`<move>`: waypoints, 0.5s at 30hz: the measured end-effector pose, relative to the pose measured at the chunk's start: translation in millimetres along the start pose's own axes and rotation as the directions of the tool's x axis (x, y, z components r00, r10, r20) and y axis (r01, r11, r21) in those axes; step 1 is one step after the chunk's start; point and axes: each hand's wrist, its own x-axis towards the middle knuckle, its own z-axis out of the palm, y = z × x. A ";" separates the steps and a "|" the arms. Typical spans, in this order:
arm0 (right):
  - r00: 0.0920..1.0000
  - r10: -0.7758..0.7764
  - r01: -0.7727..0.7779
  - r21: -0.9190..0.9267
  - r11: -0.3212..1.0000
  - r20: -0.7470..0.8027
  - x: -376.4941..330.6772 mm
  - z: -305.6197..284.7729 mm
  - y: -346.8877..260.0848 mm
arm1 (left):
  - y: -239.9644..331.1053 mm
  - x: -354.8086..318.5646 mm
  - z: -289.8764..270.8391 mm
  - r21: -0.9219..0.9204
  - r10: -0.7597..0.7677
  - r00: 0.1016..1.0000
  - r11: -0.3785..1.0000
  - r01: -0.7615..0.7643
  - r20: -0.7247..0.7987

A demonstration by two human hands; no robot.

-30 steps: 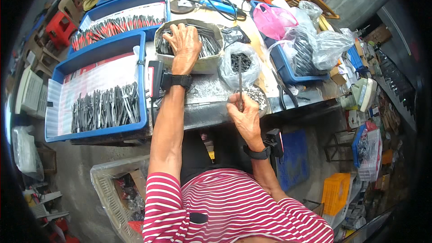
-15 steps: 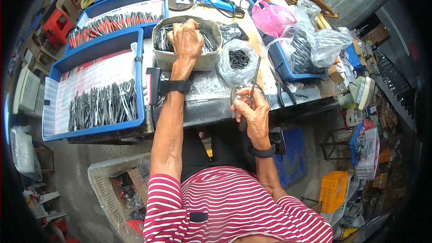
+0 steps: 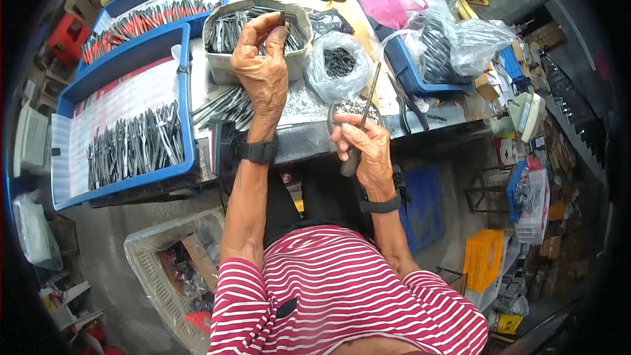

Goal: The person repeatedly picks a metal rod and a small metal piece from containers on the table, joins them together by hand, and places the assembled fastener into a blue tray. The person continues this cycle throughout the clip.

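Observation:
My left hand (image 3: 261,69) is raised over the near side of a tan box (image 3: 223,68) full of thin dark metal pieces (image 3: 230,26). Its thumb and fingers pinch a small dark strip (image 3: 283,18), mostly hidden. My right hand (image 3: 368,148), at the table's front edge, is closed around a screwdriver (image 3: 351,162) with a dark handle; its thin shaft points up and away. A dark curved loop (image 3: 332,118) shows beside those fingers, its kind unclear. Between the hands stands a clear plastic bag (image 3: 319,82) of small black parts (image 3: 340,62).
Blue trays (image 3: 187,102) at left hold rows of black tools (image 3: 135,148) and red-and-black ones (image 3: 151,23). Loose dark pieces (image 3: 227,108) lie by my left wrist. Right of the bag are dark-handled pliers (image 3: 411,115) and a blue bin (image 3: 420,79) with plastic bags.
My left hand has come up out of the tan box and now pinches a dark strip. My right hand keeps the screwdriver, its handle now showing more. The view has shifted slightly.

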 end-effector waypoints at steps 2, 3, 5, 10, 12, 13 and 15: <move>1.000 -0.016 0.016 0.014 1.000 -0.010 0.9 -1.2 3.3 | 4.5 -3.2 0.2 -0.025 0.028 1.000 0.999 -0.028 0.006; 1.000 -0.004 0.005 0.033 0.999 -0.006 0.8 -2.3 4.0 | 6.9 -5.9 -0.3 -0.053 0.011 1.000 0.999 -0.010 0.019; 1.000 0.007 -0.007 0.072 0.997 -0.001 1.4 -4.0 5.1 | 11.0 -11.8 -2.3 -0.096 -0.028 0.999 0.995 0.032 0.046; 0.997 0.019 -0.014 0.066 0.998 -0.073 2.2 -5.4 6.9 | 16.9 -40.9 -11.9 -0.115 -0.251 0.953 0.955 0.272 0.170; 0.993 0.019 -0.015 0.034 0.999 -0.112 2.9 -5.4 8.3 | 17.0 -56.1 -15.9 -0.134 -0.359 0.917 0.914 0.383 0.174; 0.992 0.015 -0.013 0.018 1.000 -0.129 3.1 -5.3 9.2 | 17.3 -63.9 -19.0 -0.132 -0.406 0.897 0.893 0.429 0.173; 0.990 0.018 -0.018 -0.004 1.000 -0.140 3.9 -5.2 11.1 | 18.8 -78.0 -27.7 -0.088 -0.481 0.847 0.856 0.509 0.226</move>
